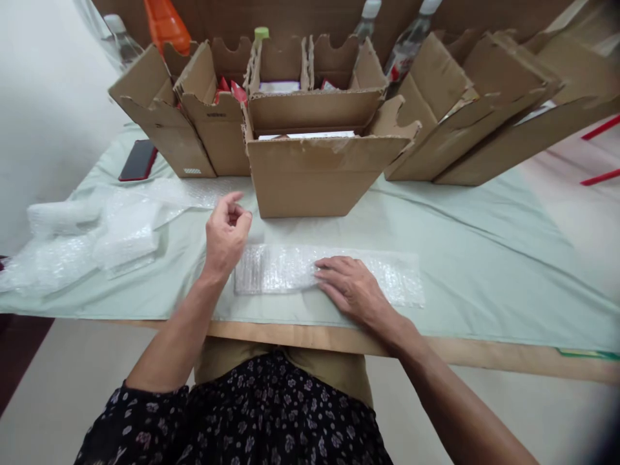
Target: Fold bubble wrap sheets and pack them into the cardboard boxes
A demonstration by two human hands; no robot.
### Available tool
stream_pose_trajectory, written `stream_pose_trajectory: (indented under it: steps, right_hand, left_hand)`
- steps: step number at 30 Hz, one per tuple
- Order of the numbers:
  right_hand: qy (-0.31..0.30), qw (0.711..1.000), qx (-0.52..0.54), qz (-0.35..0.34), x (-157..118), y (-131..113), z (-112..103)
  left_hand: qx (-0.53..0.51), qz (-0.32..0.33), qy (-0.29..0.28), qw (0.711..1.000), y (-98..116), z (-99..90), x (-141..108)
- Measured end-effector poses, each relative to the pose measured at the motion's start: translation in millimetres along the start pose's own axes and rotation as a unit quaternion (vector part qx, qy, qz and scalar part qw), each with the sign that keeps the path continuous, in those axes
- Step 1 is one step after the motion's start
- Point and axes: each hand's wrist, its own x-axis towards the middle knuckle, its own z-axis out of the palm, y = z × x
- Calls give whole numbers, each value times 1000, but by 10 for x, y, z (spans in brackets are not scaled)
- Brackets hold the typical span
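Observation:
A long strip of bubble wrap (281, 268) lies flat on the pale green cloth in front of me. My right hand (351, 284) rests on its middle, fingers stretched out and pointing left. Above the strip's left end, my left hand (227, 232) is raised with its fingers curled and the thumb near the index finger; no object shows between them. More bubble wrap (128, 229) is heaped at the left, partly folded. Just beyond the strip stands an open cardboard box (310, 184) with something white inside.
Behind the front box, several cardboard boxes (217, 139) stand in a row, some holding red packets. Bottles (411, 42) and an orange object (167, 26) are at the back. A phone (139, 160) lies at the left. The table's wooden edge (290, 334) runs close to me.

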Motion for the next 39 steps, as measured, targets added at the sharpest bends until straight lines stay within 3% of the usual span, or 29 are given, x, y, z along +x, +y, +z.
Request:
stream_pose_trajectory:
  steps: [4,7,11,15,18,22,26,30,34,39]
  right_hand:
    - [0,999,38,7,40,64,-15]
    - [-20,996,82,17,69,98,-96]
    - [-31,988,140,55,107,91,-195]
    - [-43,983,160,83,160,73,-249]
    - [-43,985,139,91,185,61,-264]
    - [-13,992,91,84,175,1,-321]
    - [26,998,53,22,153,-122,-442]
    - [7,996,-79,-30,130,-82,-508]
    - [-29,981,-183,58,-17,306,-517]
    - [35,985,-34,165,-327,688,-768]
  left_hand:
    - [32,8,-126,992,86,-41,-482]
    - [43,30,-175,983,81,-32,-699]
    - [116,117,-215,963,143,-16,-770]
    - [223,228,-243,916,239,14,-806]
    - [274,253,-245,895,245,26,-830]
    - [287,215,-216,908,204,-25,-805]
    - [307,185,-221,907,164,-137,-709]
    - [272,127,-230,926,172,-305,-569]
    - [232,69,-222,945,240,-489,-428]
    - [184,-31,-249,950,251,-615,-271]
